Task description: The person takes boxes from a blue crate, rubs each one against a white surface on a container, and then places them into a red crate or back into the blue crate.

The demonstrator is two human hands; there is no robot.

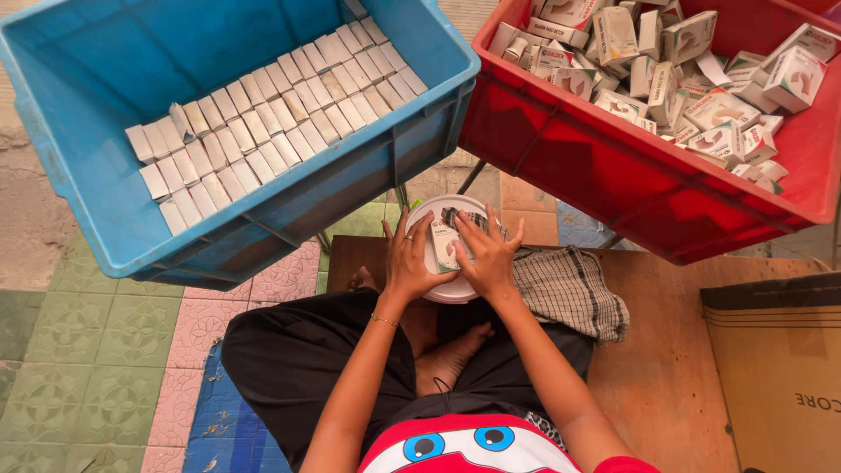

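Note:
My left hand and my right hand rest together on a small white carton that lies on a round white lid in front of my crossed legs. Both hands have their fingers spread over the carton and press on it. A checked cloth lies under and to the right of the lid. Rows of closed white cartons fill the blue crate at the upper left. A loose heap of printed cartons fills the red crate at the upper right.
I sit on a wooden board over a patterned tile floor. A brown cardboard box stands at the right edge. Both crates sit tilted on metal stands just beyond my hands.

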